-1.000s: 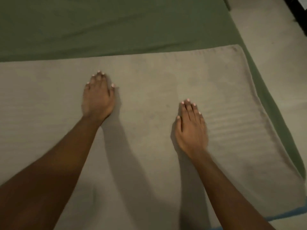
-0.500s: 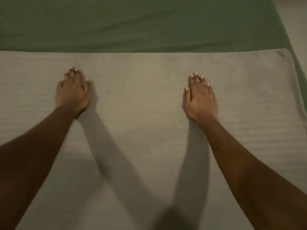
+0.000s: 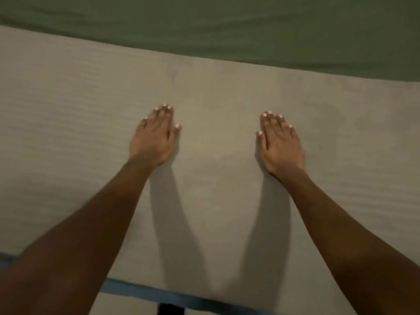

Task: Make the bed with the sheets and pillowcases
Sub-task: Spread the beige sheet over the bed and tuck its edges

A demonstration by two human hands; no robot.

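Your left hand (image 3: 154, 142) and right hand (image 3: 280, 146) lie flat, fingers straight, gripping nothing, pressed side by side on the ribbed beige sheet (image 3: 216, 92); beyond your fingertips lies smooth green sheet (image 3: 227, 26).

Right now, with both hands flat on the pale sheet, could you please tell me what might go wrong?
The left hand and right hand press flat, gripping nothing, so a push may slide the pale sheet over the green sheet and skew it.
The faint crease beyond the left hand could get pressed in rather than smoothed.
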